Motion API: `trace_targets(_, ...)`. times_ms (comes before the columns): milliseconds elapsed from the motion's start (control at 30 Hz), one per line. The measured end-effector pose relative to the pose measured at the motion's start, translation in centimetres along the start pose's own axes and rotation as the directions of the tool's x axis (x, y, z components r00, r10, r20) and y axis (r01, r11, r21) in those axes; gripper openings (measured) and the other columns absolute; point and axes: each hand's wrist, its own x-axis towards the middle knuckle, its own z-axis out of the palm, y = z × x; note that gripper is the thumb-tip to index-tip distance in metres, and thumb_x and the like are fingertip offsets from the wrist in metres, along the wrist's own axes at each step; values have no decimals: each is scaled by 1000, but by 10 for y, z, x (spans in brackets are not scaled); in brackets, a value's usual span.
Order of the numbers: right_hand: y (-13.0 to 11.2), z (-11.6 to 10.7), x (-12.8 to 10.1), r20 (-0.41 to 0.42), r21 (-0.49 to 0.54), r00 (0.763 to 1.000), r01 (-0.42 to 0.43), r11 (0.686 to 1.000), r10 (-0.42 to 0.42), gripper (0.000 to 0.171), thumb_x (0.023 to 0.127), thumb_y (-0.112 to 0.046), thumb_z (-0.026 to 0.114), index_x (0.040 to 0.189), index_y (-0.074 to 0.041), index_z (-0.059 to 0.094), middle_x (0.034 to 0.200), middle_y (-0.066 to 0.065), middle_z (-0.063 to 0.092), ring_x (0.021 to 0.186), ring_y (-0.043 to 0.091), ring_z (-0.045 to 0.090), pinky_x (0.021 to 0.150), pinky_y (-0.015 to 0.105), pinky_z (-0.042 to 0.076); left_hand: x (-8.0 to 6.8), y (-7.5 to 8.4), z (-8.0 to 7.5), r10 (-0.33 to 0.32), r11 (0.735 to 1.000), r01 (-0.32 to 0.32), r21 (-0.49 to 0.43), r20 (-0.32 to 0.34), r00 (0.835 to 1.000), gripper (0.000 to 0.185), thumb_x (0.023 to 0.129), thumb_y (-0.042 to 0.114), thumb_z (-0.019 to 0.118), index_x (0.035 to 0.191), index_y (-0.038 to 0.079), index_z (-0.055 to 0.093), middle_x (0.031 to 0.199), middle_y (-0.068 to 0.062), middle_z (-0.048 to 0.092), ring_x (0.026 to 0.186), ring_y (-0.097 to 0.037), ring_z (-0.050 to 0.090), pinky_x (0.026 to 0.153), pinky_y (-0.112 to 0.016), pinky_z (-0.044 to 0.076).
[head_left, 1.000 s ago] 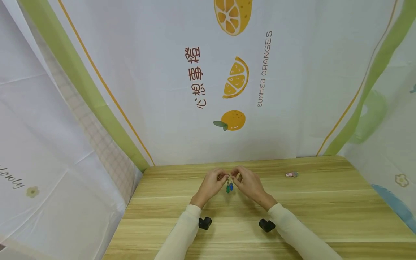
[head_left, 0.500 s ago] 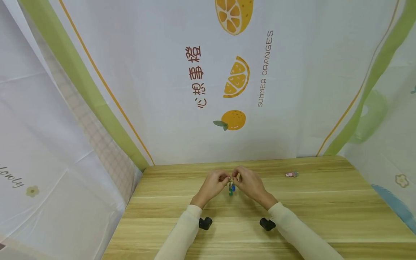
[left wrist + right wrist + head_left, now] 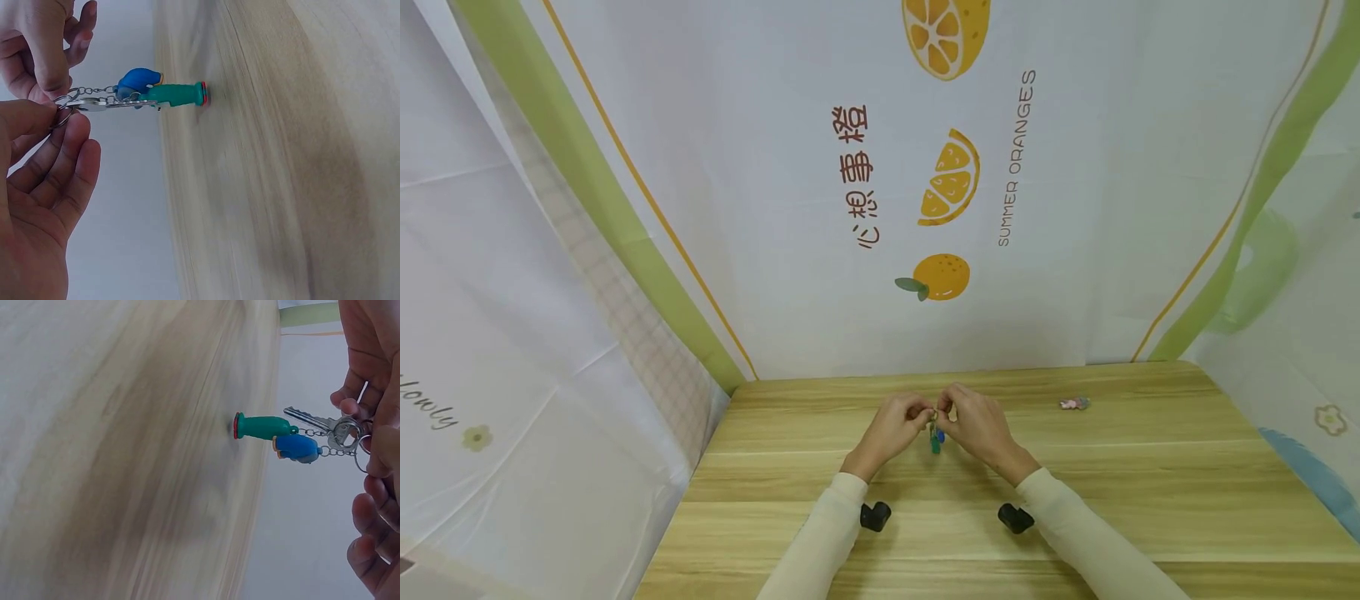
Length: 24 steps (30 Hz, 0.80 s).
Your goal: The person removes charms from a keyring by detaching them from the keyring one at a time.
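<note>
Both hands meet over the far part of the table, pinching linked metal rings between thumbs and fingers. My left hand grips from the left and my right hand from the right. A silver key hangs from the rings. Two charms dangle there on short chains: a green one with a red end, and a blue one with a yellowish edge. The fingertips partly hide the rings, so how they are joined cannot be told.
A small pink and grey figure lies on the wooden table, right of the hands. A black object sits beside each forearm, one left and one right. A white printed cloth hangs behind the table.
The dangling charms have shifted slightly right and down, and the blue one is now more covered by the right hand. Both hands keep their pinch, with small finger movements. The pink figure stays put.
</note>
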Motion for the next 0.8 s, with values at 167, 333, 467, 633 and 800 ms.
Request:
trace_targets(167,-1,-1,0,4,3,1000,-21,1000,21,17,89,-8,82,91,-15,67,84,-4,65,53,-3,30,46,16,28,0,-1,-1,-9,1000,9,11,0,1000,18,109,16,63,115,5,77,101,-5,75,82,-7,68,72,-21,57)
trace_targets(333,-1,0,0,4,-18,1000,-11,1000,11,19,88,-9,83,90,-16,66,84,-2,66,53,-3,29,46,16,27,0,-3,-1,8,1000,-8,26,1,1000,17,108,15,64,113,6,78,102,-5,76,83,-8,69,74,-20,57)
trace_targets(467,0,1,0,-20,-58,999,36,998,-37,20,86,-9,84,88,-15,65,83,-1,66,53,-2,28,47,16,26,0,-1,-1,16,999,-16,34,6,1000,17,108,15,65,112,6,78,105,-6,77,84,-9,70,75,-20,57)
trace_targets(633,2,1,0,-55,-116,991,116,986,-123,21,84,-9,85,86,-16,65,81,-5,63,52,0,31,47,15,25,0,1,-2,26,999,-26,30,18,1000,15,107,14,65,110,7,79,105,-7,78,83,-7,69,74,-21,57)
trace_targets(800,4,1,0,-63,-150,978,186,971,-197,19,84,-8,84,86,-16,67,82,-5,64,52,-1,34,48,14,22,0,1,-1,34,998,-35,42,25,999,15,108,14,65,107,8,78,104,-6,77,82,-6,68,74,-20,57)
